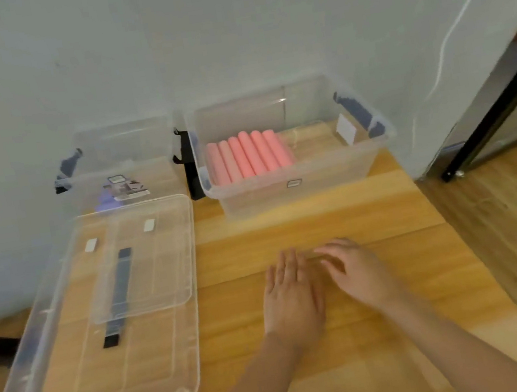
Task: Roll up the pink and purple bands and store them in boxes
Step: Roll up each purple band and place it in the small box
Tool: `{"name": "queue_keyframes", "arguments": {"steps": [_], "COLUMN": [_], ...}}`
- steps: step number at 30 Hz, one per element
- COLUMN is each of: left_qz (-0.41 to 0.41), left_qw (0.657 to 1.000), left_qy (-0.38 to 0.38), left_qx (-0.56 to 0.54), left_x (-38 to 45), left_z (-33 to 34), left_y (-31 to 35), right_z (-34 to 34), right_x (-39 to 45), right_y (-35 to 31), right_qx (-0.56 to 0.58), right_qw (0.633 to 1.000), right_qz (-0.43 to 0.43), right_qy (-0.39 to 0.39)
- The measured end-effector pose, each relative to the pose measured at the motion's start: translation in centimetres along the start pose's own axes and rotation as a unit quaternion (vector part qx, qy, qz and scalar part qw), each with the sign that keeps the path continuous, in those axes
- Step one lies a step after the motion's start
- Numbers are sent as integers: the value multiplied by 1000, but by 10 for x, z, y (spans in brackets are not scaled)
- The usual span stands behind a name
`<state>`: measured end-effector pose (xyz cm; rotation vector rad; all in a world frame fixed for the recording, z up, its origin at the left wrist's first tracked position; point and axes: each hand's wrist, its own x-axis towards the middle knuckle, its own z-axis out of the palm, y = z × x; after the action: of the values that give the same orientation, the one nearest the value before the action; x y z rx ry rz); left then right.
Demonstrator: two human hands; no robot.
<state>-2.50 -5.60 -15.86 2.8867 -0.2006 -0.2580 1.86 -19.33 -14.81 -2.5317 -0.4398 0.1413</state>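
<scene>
Head view, all placed off the right clear box (293, 170): I count six or so rolled pink bands (249, 155) lying side by side in its left half, right half bare. Left of it, a second clear box (115, 157) shows only a purple patch, too blurred to call. Nearer me, two clear lids (101, 322) lie stacked. Left hand (291, 295) and right hand (356, 268) rest flat on the wooden table (342, 352), fingers straight, holding nothing. Pink looks mostly stored; purple unclear.
</scene>
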Motion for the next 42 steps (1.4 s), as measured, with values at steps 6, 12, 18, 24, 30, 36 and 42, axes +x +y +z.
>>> {"name": "queue_keyframes", "arguments": {"steps": [6,12,18,24,30,36,42], "left_qz": [7,-45,-66,-171,-112,-94,-52], "left_qw": [998,995,989,967,929,877,829], "left_qy": [65,83,107,183,279,310,321], "left_qx": [23,22,71,49,-216,-355,-455], "left_x": [12,-80,-210,-280,-293,-266,-212], "left_z": [44,52,62,52,57,30,-24], "left_y": [3,-4,-20,-91,-117,-106,-78], "right_z": [40,62,89,119,152,121,43], "right_x": [-12,-73,-159,-182,-181,-164,-129], "right_y": [37,4,-50,-129,-185,-181,-152], "right_qx": [-10,45,-55,-29,73,200,231], "right_qw": [993,987,988,988,981,973,970], "right_qz": [-62,-45,-116,-152,-160,-90,-73], "right_qy": [101,149,82,5,-80,-77,17]}}
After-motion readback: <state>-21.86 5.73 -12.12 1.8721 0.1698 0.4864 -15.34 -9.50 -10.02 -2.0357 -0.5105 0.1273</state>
